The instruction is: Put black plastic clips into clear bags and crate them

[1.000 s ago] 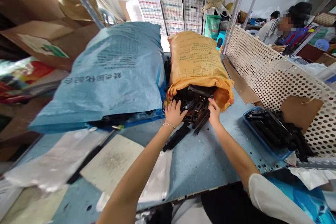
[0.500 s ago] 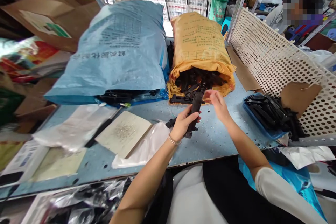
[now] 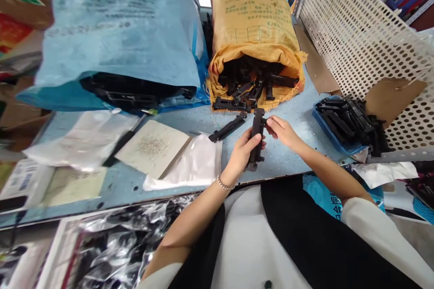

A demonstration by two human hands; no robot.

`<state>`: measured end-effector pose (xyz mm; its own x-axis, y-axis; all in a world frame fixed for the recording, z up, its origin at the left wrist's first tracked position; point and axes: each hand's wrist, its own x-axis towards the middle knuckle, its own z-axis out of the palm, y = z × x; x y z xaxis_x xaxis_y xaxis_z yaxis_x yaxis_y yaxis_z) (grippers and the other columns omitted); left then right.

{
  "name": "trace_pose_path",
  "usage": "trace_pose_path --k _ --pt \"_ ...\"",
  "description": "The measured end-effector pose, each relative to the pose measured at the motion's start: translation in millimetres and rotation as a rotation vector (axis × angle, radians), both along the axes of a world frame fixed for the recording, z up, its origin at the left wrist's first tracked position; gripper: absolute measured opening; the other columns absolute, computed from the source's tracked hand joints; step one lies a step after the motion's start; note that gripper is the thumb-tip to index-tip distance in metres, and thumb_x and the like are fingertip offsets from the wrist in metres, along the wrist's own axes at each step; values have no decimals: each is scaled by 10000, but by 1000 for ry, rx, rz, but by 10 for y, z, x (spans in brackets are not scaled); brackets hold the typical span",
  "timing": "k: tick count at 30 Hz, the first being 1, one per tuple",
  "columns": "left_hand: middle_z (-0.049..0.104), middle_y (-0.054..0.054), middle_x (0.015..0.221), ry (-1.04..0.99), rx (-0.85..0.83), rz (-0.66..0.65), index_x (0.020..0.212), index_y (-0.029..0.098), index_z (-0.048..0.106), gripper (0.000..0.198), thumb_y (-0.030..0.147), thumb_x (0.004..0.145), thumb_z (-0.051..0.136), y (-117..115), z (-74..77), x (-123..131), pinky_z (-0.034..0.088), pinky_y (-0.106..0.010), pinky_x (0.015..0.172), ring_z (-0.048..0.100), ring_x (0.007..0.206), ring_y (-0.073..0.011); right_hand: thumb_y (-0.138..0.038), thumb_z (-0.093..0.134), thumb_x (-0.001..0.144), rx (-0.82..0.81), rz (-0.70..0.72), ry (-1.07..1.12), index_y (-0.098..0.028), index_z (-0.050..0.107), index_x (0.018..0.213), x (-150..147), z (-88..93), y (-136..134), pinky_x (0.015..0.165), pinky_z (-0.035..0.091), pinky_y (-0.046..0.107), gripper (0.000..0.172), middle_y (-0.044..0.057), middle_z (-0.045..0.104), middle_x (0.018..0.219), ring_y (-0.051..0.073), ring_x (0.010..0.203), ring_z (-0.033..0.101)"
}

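A long black plastic part is gripped in my left hand, with the thumb laid across its front. It stands roughly upright in the view, over the near edge of the table. My right hand is at its upper right side, thumb and fingers closed round a small black projection there. On the table just left of the held part lies another black plastic part. Beyond my hands, a yellow woven sack lies with its mouth towards me, and several similar black parts show in the opening.
A large blue sack with black parts at its mouth fills the back left. To the right, a blue basket holds more black parts beside a perforated white panel. A square pale board and clear plastic bags lie left.
The view has tilted down. My right hand has closed on the side of the held black part. The other black part now shows separately on the table, left of my hands.
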<state>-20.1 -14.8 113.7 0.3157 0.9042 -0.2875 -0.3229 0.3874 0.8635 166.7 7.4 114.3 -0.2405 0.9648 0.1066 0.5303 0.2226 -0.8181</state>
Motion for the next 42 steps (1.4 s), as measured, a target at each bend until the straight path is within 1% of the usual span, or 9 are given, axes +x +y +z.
trace_pose_path --k 7,14,19,23,25,28,32,37,42 --pt "713 -89 881 27 -67 13 954 130 695 564 666 777 692 81 -40 -97 532 -289 666 676 798 -206 -484 461 1027 213 325 -278 -200 542 783 -230 -69 -483 778 438 364 383 89 605 824 231 853 526" --pt "596 -146 1310 578 672 145 1463 197 486 628 561 954 528 -145 -437 -94 429 -460 1095 540 1251 -285 -537 362 1014 -495 136 200 -200 533 756 -214 -513 -631 615 391 266 458 -16 507 671 142 638 485" --pt "538 -209 1408 1071 817 41 1450 136 508 533 430 1008 460 352 -766 -291 376 -520 1139 474 1345 -341 -418 414 978 -490 -105 -313 -206 489 652 110 -527 -577 631 321 271 396 -1 541 650 156 653 506" --pt "573 -279 1378 1388 709 -56 1488 76 452 637 297 909 601 784 -743 -425 378 -591 1088 493 1327 -435 -377 376 1013 -500 -27 -667 -209 495 672 204 -367 -559 637 307 281 398 45 631 743 191 726 578" --pt "646 -227 1291 1230 581 -42 1473 111 472 610 275 894 570 835 -636 -403 457 -516 1015 604 1196 -380 -413 364 1030 -491 -11 -649 -211 533 725 215 -271 -535 653 338 280 403 52 657 782 201 753 605" --pt "722 -97 1048 562 298 -46 1331 166 582 498 367 885 493 670 -423 -263 535 -339 756 683 863 -239 -436 383 1033 -277 -93 -435 -208 594 957 230 -138 -458 724 416 289 319 60 684 912 208 833 634" --pt "588 -27 581 -109 -124 -329 982 114 662 453 527 845 533 289 -205 -40 373 -247 472 508 479 -138 -412 422 1031 89 -63 -271 -203 543 1144 207 -27 -333 754 455 312 267 80 661 1001 211 867 627" --pt "570 -3 562 -200 -280 -359 990 150 621 686 802 789 550 49 -118 32 333 -224 445 458 448 -110 -390 398 1054 252 47 -297 -223 529 974 119 74 -277 707 434 313 227 64 615 888 206 803 577" --pt "583 19 639 -51 -129 -271 1086 201 616 572 683 788 695 -18 -101 -2 380 -238 481 485 510 -121 -532 355 1049 110 89 -65 -232 484 813 31 107 -229 672 420 311 403 24 541 766 172 699 506"
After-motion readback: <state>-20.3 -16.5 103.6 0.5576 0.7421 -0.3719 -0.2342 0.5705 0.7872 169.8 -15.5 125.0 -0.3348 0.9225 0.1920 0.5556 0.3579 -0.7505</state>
